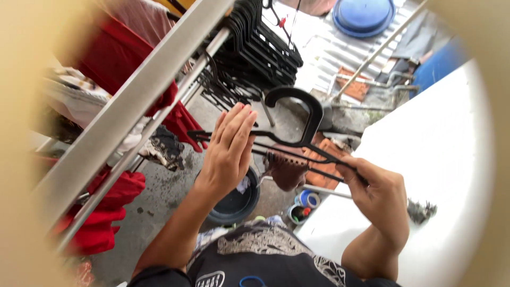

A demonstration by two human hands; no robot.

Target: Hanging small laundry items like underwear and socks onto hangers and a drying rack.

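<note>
Right hand (380, 199) grips a black plastic hanger (297, 135) by one arm; left hand (228, 151), fingers extended, touches its other end. More hangers (255, 48) crowd the rail (159, 114) beyond; hanger carries no garment.

Both hands hold a black plastic hanger (297, 135): left hand (228, 151) flat against it, right hand (380, 199) gripping its end.

Black hanger (297, 125) — red garments (114, 58) — blue tub (364, 16) — white wall (441, 159).

It was a home's outdoor laundry yard: red clothes (114, 58) hung along a metal drying rail (133, 101), upper left, over wet concrete.
</note>
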